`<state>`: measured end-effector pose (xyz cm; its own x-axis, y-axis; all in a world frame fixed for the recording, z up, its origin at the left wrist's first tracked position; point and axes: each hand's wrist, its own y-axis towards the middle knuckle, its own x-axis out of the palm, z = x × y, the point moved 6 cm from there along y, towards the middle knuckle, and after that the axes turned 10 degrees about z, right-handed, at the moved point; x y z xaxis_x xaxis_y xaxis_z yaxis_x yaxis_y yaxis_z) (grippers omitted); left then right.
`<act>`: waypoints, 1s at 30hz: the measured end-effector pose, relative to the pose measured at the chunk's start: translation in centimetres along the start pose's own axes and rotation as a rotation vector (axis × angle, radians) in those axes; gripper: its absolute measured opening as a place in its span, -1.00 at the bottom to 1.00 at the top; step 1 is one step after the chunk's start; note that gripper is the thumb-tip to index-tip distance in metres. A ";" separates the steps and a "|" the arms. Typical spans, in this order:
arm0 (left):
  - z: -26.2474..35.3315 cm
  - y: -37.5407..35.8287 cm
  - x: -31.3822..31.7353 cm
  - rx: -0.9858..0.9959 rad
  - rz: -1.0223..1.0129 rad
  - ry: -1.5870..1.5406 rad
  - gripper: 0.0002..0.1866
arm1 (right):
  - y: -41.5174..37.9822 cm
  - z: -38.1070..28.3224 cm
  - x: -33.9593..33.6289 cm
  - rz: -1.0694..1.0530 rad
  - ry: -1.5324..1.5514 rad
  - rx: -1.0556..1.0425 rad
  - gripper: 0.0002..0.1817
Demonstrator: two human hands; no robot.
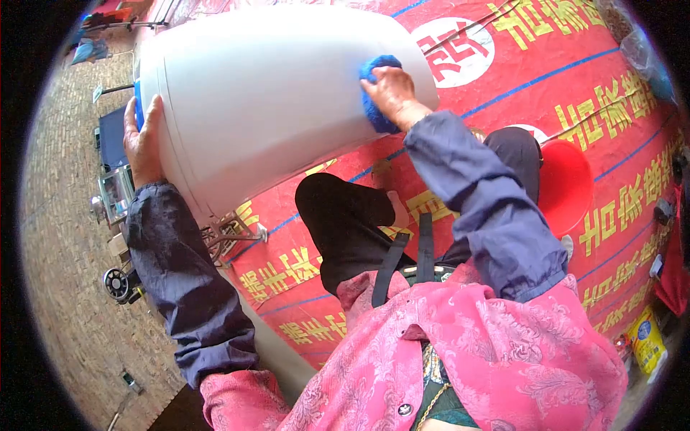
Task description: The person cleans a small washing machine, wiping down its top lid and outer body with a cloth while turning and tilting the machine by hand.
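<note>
A large white barrel-like piece (266,93) with a smooth, curved surface lies across the upper middle of the view. My left hand (146,140) grips its left rim, with one finger on the front face and the others round the edge, where a bit of blue shows. Near the piece's right end, my right hand (394,92) is closed on a fluffy blue cloth (376,108) pressed against the white surface. Part of the cloth is hidden under my fingers.
Red sheeting (525,129) with yellow characters and blue lines covers the ground. A red bucket (568,187) stands beside my knee. A brown metal stand (228,233) is under the white piece. Left, a brick floor (65,179) holds a black wheel (116,285); a yellow bag (647,341) lies lower right.
</note>
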<state>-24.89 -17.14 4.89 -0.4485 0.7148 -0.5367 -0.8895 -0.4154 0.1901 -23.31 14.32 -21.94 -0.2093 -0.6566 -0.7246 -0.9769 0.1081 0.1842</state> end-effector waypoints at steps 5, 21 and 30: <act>-1.6 0.7 -1.4 -0.008 0.015 -0.017 -0.29 | -2.1 -7.5 -0.7 0.038 0.307 -0.167 -0.68; -1.1 0.1 -1.4 -0.026 0.021 0.019 -0.30 | -0.1 -9.3 -0.1 0.060 0.215 -0.309 -0.75; -2.0 0.5 -1.9 -0.028 0.007 0.010 -0.30 | 1.7 -10.2 1.0 0.173 0.261 -0.283 -0.72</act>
<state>-24.32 -19.86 4.37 -0.4536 0.7065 -0.5433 -0.8836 -0.4358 0.1710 -24.74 6.28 -15.57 -0.3159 -0.8178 -0.4810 -0.8704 0.0480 0.4900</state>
